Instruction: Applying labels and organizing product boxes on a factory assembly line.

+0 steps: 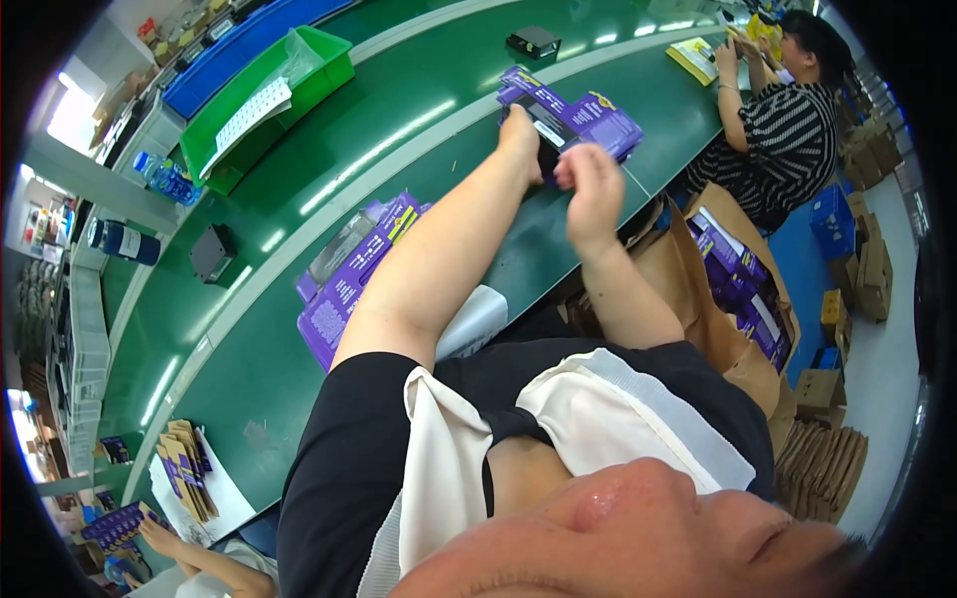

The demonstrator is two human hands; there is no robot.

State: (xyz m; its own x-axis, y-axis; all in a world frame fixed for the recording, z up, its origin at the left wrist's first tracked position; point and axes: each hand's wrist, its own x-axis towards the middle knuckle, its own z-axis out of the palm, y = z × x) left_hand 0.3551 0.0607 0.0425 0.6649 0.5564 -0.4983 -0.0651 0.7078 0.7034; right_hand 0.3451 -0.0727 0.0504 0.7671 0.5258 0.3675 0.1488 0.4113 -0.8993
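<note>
On the green bench, a purple printed carton [605, 122] lies with its flaps spread, a dark piece with a white label across its middle. My left hand [519, 143] is closed on its near left edge, fingers partly hidden. My right hand [594, 195] is raised at the carton's near side with fingers curled in; whether anything is between them is hidden. Under and beside my left forearm rests another purple carton [351, 282] with a clear window. A white sheet or bag [477, 321] lies at the bench's near edge.
A brown paper bag [670, 267] of purple packs stands at right. A green bin [334, 75], a water bottle [167, 177] and black boxes [533, 41] [212, 253] lie beyond. Co-workers sit at the right [788, 130] and lower left [214, 568]. Folded cartons [185, 468] lie lower left.
</note>
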